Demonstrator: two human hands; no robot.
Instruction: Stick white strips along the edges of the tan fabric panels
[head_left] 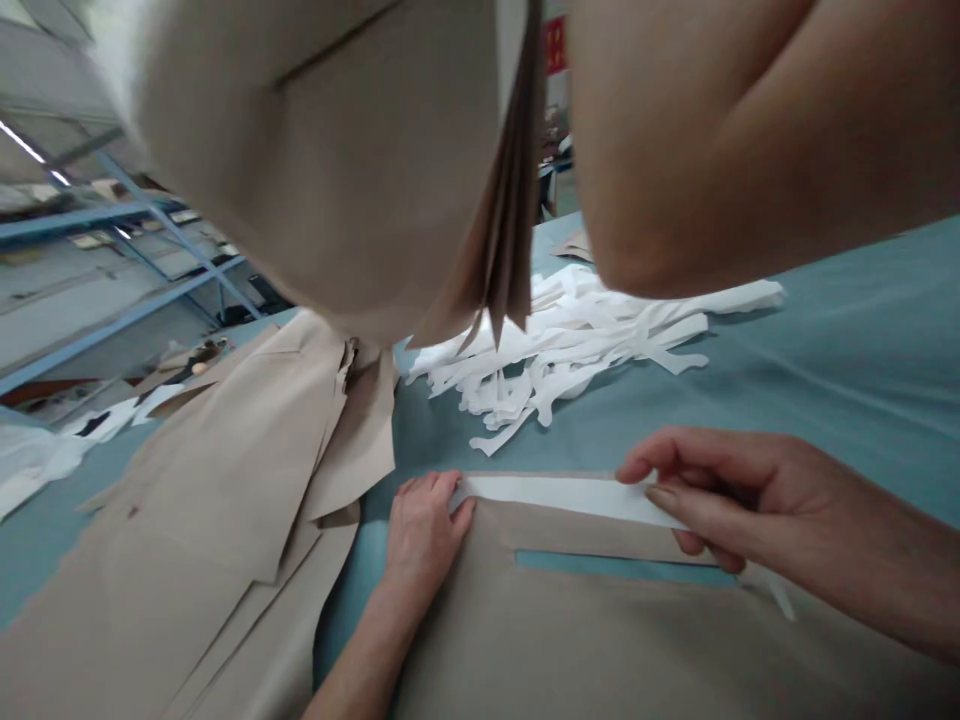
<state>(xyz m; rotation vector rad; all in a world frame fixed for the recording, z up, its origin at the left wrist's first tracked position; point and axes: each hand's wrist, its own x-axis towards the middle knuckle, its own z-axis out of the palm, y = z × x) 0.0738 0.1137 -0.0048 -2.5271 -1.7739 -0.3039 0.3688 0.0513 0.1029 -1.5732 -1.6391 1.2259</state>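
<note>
A tan fabric piece (570,640) lies on the teal table (840,370) right in front of me, with a narrow slot (622,567) cut in it that shows the table beneath. Along its far edge lies a white strip (562,494). My left hand (421,535) rests flat on the fabric, fingertips pressing the strip's left end. My right hand (720,490) pinches the strip's right end between thumb and fingers.
A loose heap of white strips (577,345) lies beyond the fabric. A stack of tan cut pieces (225,500) covers the table's left. Close overhead hang a bundle of tan pieces (337,150) and a bare arm (720,130). Blue racking (150,225) stands far left.
</note>
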